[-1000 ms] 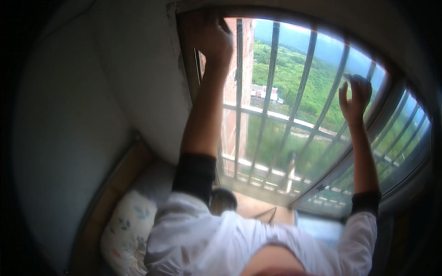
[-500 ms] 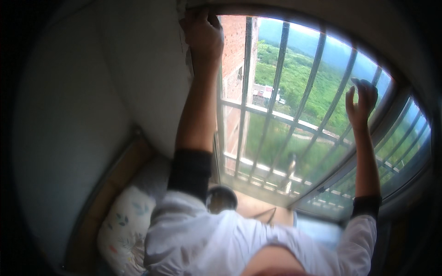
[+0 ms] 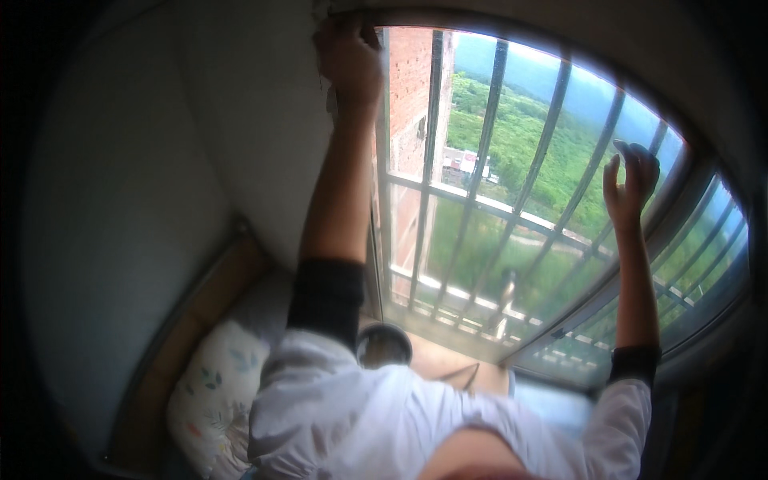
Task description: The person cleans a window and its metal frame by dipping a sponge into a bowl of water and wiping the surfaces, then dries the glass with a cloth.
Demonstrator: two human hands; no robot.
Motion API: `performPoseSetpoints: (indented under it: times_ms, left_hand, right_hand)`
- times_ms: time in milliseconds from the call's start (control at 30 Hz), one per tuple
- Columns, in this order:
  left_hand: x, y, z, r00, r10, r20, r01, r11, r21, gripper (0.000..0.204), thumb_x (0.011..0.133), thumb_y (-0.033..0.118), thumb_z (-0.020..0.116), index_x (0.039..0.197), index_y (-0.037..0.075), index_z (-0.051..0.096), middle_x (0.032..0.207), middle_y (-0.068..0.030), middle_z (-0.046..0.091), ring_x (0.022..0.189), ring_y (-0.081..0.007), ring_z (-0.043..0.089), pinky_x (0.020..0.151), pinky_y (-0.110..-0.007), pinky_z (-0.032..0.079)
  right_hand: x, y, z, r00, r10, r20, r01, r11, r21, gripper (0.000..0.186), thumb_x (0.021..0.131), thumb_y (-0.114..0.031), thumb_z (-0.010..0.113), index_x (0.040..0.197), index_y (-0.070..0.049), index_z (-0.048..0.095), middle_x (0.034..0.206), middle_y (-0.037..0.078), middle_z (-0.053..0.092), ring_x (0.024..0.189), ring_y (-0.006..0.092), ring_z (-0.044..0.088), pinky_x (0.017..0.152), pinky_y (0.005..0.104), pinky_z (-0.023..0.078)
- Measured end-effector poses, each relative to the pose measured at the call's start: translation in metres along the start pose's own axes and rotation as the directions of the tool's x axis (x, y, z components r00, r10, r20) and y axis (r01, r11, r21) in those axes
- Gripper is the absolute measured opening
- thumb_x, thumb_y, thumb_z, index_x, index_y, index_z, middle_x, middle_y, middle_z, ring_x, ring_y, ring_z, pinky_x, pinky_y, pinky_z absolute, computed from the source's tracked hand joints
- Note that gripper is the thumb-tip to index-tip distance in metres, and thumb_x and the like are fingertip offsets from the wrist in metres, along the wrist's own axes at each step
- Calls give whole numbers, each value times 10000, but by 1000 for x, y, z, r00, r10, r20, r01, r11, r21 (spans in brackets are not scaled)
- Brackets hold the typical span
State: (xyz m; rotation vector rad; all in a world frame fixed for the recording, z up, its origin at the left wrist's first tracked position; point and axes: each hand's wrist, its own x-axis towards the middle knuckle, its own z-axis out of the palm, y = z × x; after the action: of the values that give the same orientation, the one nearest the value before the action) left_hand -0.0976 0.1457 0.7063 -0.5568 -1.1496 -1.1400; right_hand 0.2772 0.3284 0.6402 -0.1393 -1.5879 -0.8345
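Note:
My left hand (image 3: 350, 60) is raised to the upper left corner of the window, against the wall beside the dark top frame (image 3: 448, 19). Its fingers are bent and closed; whatever they pinch or press there is lost in shadow. In front of the barred window (image 3: 512, 200), on its right side, my right hand (image 3: 633, 180) is held up. Thumb and curved fingers stand apart on that hand, and I see nothing held in it. Both arms are stretched upward in white sleeves with dark cuffs.
A sliding window panel (image 3: 632, 296) slants across the lower right. Below the window are a dark round container (image 3: 384, 346) and a pale surface. A patterned pillow (image 3: 214, 392) lies at lower left beside a wooden board (image 3: 172, 336). The grey wall (image 3: 120, 184) rises on the left.
The view has shifted slightly, so the window sits a little further right. Both hands keep nearly the same places and poses.

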Motion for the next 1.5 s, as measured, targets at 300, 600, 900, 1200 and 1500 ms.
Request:
performPoseSetpoints:
  times_ms: [300,600,900,1200,1500]
  left_hand:
    - [-10,46,-1,963,250,-102,-259,963,-78,143,833,138,654,902,15,678,904,-139,629,813,-288,602,671,-389,506]
    - [10,-29,2,917,-290,273,342,924,-169,264,884,228,585,951,-2,697,922,-184,619,847,-340,597,771,-439,489]
    - [-42,-39,-10,989,129,73,-132,991,35,244,783,127,665,1024,151,688,1015,-135,588,900,-349,558,717,-420,520]
    - [-6,-33,10,982,177,-63,-179,984,-17,203,847,133,634,1018,23,655,977,-182,588,906,-356,560,777,-451,495]
    - [-131,-36,-61,929,-230,291,215,973,82,194,845,155,655,978,19,690,971,-172,595,918,-361,565,790,-412,490]
  right_hand:
    - [-2,4,3,999,-34,-5,34,999,-33,252,775,-16,645,1015,-90,657,967,88,605,919,269,566,810,386,441]
    - [-7,7,2,999,-48,15,48,999,-24,222,794,-4,633,1007,-66,648,974,109,609,922,285,579,818,402,442]
    - [-9,12,3,998,-64,27,64,998,-26,194,826,-4,620,1013,-54,642,955,110,631,926,278,603,818,393,439]
    - [-6,12,2,994,-104,29,104,994,-12,212,836,1,621,1039,-54,639,977,95,643,922,253,608,842,378,428]
    - [-9,13,5,995,-95,18,95,996,5,218,851,-12,616,1060,-69,638,987,89,646,941,258,608,863,379,419]
